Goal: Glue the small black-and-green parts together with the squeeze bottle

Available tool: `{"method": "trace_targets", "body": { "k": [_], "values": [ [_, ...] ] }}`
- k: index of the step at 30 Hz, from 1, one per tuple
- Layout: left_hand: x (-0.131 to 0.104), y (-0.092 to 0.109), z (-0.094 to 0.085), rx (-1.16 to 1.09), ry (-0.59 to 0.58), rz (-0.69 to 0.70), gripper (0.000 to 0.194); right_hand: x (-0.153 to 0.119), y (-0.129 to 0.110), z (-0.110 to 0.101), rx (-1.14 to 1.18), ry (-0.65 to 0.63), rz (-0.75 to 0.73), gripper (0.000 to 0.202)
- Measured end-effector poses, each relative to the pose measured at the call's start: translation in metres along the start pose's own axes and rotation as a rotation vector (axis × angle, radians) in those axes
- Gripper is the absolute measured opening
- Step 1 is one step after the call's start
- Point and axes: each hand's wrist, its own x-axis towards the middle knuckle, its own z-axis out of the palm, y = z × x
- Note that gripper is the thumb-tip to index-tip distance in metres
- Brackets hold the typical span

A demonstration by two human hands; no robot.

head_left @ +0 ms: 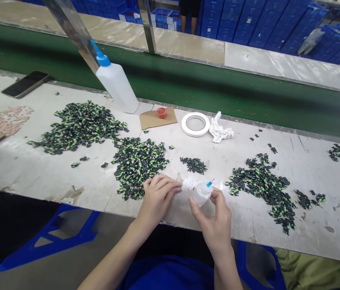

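My right hand [216, 215] grips a small translucent squeeze bottle [200, 195] with a blue needle tip, tilted to the upper right just above the table. My left hand [159, 198] rests at the right edge of a pile of small black and green pieces [138, 165]. Its fingers are curled with the tips pressed together; whatever they hold, if anything, is too small to make out. A little beyond both hands lies a small heap of dark pieces [194, 165]. More black and green pieces [262, 181] are heaped to the right of the bottle.
Along the back stand a large white bottle [118, 86], a red cup [161, 112] on cardboard [148, 120], a tape roll [184, 125] and crumpled tissue [220, 131]. A phone [26, 83] lies far left. The green conveyor belt [188, 78] runs behind the table.
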Motion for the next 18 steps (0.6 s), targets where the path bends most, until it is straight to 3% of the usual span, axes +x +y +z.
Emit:
{"method": "trace_targets", "body": {
  "k": [6, 9, 14, 16, 18],
  "values": [
    [0.001, -0.002, 0.004, -0.014, 0.107, -0.042, 0.012, -0.004, 0.001, 0.0, -0.002, 0.027, -0.019, 0.027],
    [0.001, 0.006, -0.001, -0.142, 0.174, -0.097, 0.013, -0.002, 0.005, 0.003, -0.022, 0.073, -0.028, 0.026],
    [-0.004, 0.036, -0.002, -0.795, -0.075, -0.315, 0.038, 0.007, 0.005, 0.009, -0.045, 0.087, -0.023, 0.029],
    [-0.006, 0.045, 0.004, -0.97, -0.11, -0.399, 0.045, 0.008, 0.002, 0.011, -0.061, 0.071, -0.002, 0.029],
    [-0.005, 0.047, 0.009, -1.043, -0.069, -0.455, 0.044, 0.009, -0.002, 0.013, -0.057, 0.006, -0.013, 0.024]
  ]
}}
